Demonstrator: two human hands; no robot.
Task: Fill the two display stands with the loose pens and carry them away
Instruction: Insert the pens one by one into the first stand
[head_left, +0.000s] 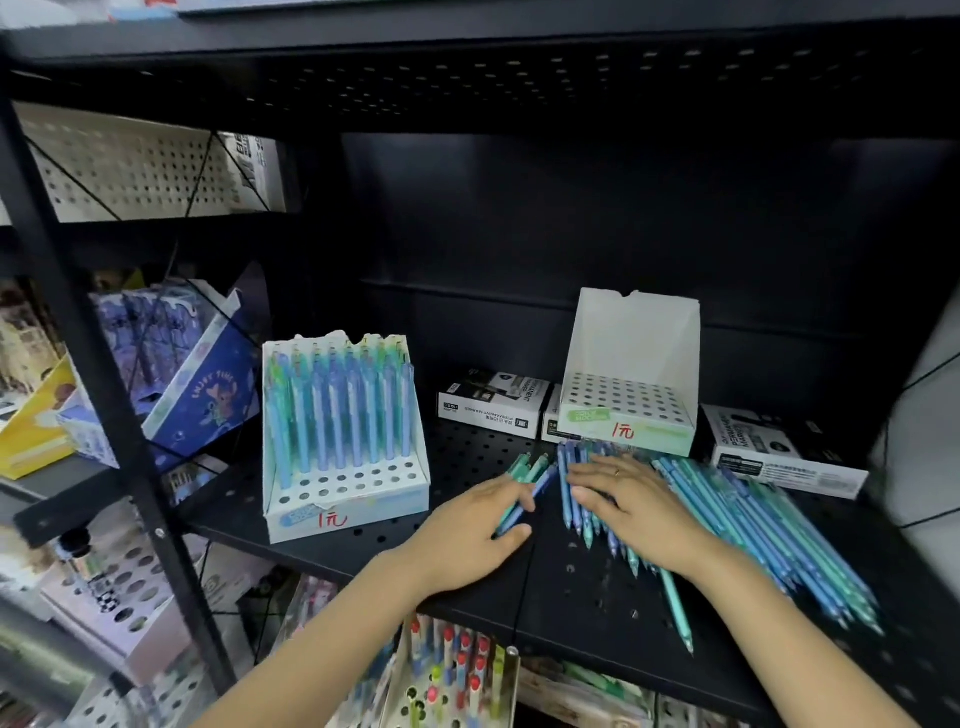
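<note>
Black perforated metal shelf (467, 457) held things; left hand (475, 525) gripped several blue-green plastic pens (524, 480), right hand (631, 506) lay flat, fingers straight, on the loose pen heap (769, 525). Gathering step, seemingly; next, slot them into the part-filled white cardboard stand (343, 431) at nine o'clock.

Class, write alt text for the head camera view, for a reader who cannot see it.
On a black perforated shelf, the left hand grips a few pens while the right hand rests flat on a heap of loose blue and green pens. The left display stand is partly filled; the right stand is empty.
</note>
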